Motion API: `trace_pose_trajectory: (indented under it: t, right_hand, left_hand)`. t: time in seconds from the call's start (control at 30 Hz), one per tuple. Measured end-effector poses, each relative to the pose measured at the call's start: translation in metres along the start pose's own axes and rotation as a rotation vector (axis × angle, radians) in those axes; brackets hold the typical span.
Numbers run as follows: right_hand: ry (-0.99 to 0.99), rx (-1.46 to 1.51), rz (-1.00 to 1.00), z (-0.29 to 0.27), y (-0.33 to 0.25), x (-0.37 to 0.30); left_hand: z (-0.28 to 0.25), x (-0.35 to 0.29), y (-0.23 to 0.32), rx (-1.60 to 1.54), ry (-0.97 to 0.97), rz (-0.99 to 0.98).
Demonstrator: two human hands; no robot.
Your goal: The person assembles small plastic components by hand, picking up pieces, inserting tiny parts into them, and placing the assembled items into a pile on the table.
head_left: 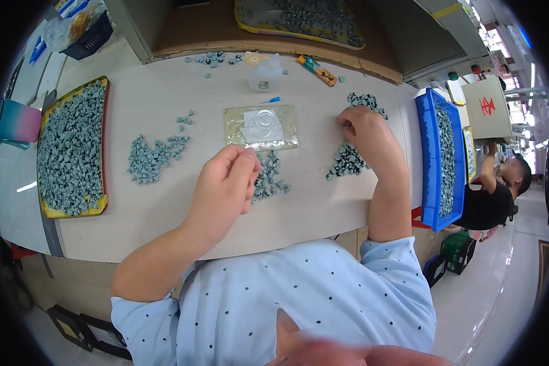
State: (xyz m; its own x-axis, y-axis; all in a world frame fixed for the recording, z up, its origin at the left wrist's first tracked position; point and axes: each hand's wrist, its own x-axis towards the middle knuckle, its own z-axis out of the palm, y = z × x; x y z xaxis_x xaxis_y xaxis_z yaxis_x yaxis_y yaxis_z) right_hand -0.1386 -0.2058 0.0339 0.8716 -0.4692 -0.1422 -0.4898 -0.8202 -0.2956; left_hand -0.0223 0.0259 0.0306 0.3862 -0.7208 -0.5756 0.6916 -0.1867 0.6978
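My left hand [222, 183] is closed in a pinch above the table, just left of a small middle pile of grey-green pieces [271, 177]. Whatever its fingertips hold is too small to make out. At the right, my right hand [371, 133] has its fingers curled together between two piles of dark-marked pieces, a far pile [367, 100] and a nearer pile [348, 162]. Its fingertips point left, and anything in them is hidden. Between the hands lies a flat yellowish pad [230, 131], bearing a clear round dish [264, 118] on white paper.
A yellow tray [105, 131] heaped with pieces stands left, near a loose pile [149, 160]. Behind the pad are a blue-tipped needle [274, 99], a translucent cup [265, 76] and an orange-green packet [317, 70]. A blue bin [432, 165] stands right; another person [491, 198] sits beyond.
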Motion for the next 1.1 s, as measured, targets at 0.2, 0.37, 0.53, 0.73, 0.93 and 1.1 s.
trace_pose_trajectory:
  t: [0.2, 0.37, 0.53, 0.73, 0.93, 1.1]
  right_hand:
    - [0.005, -0.025, -0.023, 0.005, -0.014, 0.003]
    - [0.046, -0.042, -0.070, 0.004, -0.018, 0.002]
    - [0.006, 0.121, -0.068, 0.002, -0.025, 0.001]
    - [-0.055, 0.059, -0.040, -0.015, -0.014, -0.009]
    - [-0.204, 0.149, -0.018, -0.012, -0.017, -0.010]
    - [-0.023, 0.222, -0.136, -0.011, -0.027, -0.011]
  left_hand:
    - [-0.001, 0.004, -0.001, -0.226, 0.029, 0.060]
    - [-0.003, -0.003, 0.003, -0.205, 0.017, 0.044]
    - [-0.008, -0.007, 0.005, -0.145, -0.058, 0.086]
    - [-0.005, -0.010, 0.004, -0.147, -0.081, 0.065]
    - [0.001, -0.010, 0.003, -0.133, -0.048, 0.066]
    - [-0.002, -0.012, 0.002, -0.135, -0.121, 0.018]
